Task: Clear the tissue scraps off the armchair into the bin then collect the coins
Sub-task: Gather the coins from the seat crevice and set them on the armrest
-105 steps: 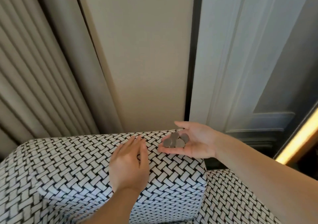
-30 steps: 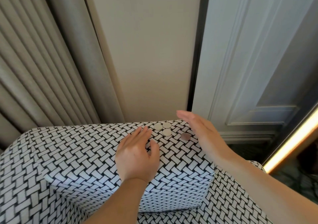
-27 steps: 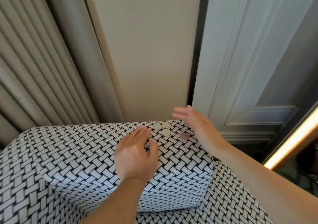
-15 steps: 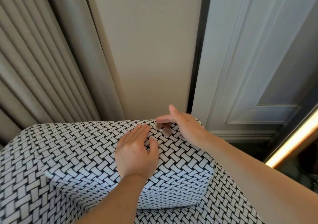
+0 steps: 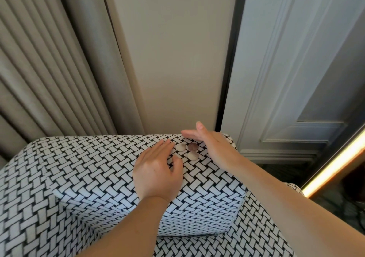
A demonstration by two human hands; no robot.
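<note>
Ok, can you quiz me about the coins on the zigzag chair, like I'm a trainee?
1. How many coins lie on the armchair between the left hand and right hand?
2. True or false: the right hand is gripping a coin.
3. The darkest coin sits nearest: A the left hand, B the right hand, C neither, it's hidden.
Key: 1 three; 2 false; 3 B.

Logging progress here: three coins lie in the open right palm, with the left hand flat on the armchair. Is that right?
Not in the palm. The head view shows the three coins lying on the armchair, between the hands; the right hand is open beside them, and the left hand lies flat there.
</note>
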